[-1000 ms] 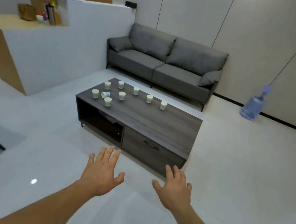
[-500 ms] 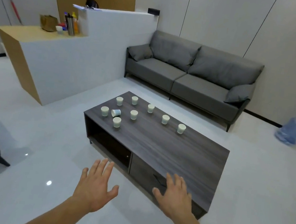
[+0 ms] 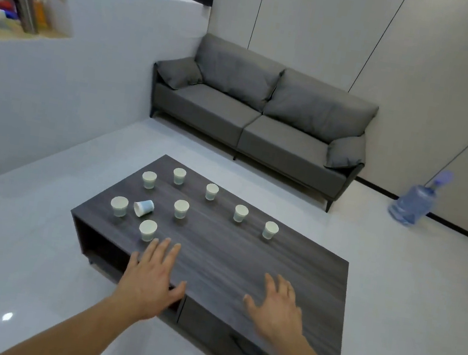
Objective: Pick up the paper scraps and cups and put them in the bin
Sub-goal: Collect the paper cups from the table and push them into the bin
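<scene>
Several small white paper cups stand upright on the left and far part of a dark wooden coffee table [image 3: 245,258]; the nearest cup [image 3: 148,229] is just beyond my left fingertips. One cup [image 3: 143,208] lies tipped on its side. My left hand [image 3: 150,280] hovers over the table's near left edge, fingers straight and spread, holding nothing. My right hand [image 3: 277,308] hovers over the near middle of the tabletop, fingers also spread and empty. No bin or paper scraps are in view.
A grey sofa [image 3: 259,120] stands against the far wall behind the table. A blue water jug [image 3: 412,204] lies on the floor at the right. A white counter [image 3: 61,66] with bottles rises at the left. Glossy white floor surrounds the table.
The view has moved closer to the coffee table. Both hands, still spread and empty, now reach over the tabletop instead of the floor in front of it.
</scene>
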The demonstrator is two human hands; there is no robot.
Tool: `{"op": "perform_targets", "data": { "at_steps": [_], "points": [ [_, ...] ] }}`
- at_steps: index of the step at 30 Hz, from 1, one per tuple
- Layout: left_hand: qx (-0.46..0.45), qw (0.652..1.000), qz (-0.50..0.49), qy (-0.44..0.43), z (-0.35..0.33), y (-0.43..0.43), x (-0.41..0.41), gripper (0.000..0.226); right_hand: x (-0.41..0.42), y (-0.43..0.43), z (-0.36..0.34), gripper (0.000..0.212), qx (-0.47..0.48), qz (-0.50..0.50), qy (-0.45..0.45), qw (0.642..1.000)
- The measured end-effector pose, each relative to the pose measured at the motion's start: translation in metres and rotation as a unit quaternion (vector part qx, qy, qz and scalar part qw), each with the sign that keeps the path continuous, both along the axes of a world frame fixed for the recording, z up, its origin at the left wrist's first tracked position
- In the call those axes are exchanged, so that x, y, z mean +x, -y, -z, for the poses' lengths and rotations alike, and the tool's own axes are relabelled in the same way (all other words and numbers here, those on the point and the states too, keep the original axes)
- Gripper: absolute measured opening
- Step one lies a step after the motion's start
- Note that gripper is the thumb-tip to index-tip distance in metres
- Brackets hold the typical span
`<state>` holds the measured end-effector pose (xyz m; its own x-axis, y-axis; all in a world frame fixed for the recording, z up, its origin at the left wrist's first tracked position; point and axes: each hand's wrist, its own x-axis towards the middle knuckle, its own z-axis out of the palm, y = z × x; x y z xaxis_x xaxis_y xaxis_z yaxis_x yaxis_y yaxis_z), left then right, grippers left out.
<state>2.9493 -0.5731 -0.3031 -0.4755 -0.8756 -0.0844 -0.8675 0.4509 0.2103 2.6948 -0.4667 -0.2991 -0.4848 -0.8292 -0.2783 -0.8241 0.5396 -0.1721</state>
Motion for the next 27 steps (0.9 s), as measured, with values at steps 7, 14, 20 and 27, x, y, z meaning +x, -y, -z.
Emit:
{"op": "perform_targets", "data": {
  "at_steps": [7,14,20,27],
  "points": [
    [0.045,0.998,0.047,0.017,0.009,0.079,-0.042,0.084,-0.022,0.074,0.015,0.081,0.035,0.008,0.0,0.999],
    [0.058,0.993,0.086,0.057,0.017,0.182,-0.12,0.083,-0.083,0.174,0.052,0.082,0.039,0.026,0.031,0.998],
    [0.069,0.986,0.106,0.109,0.037,0.279,-0.203,0.083,-0.164,0.266,0.093,0.081,0.05,0.029,0.062,0.996],
    [0.117,0.974,0.154,0.117,0.127,0.352,-0.296,0.084,-0.256,0.341,0.183,0.083,0.082,0.062,0.075,0.992]
  ]
}}
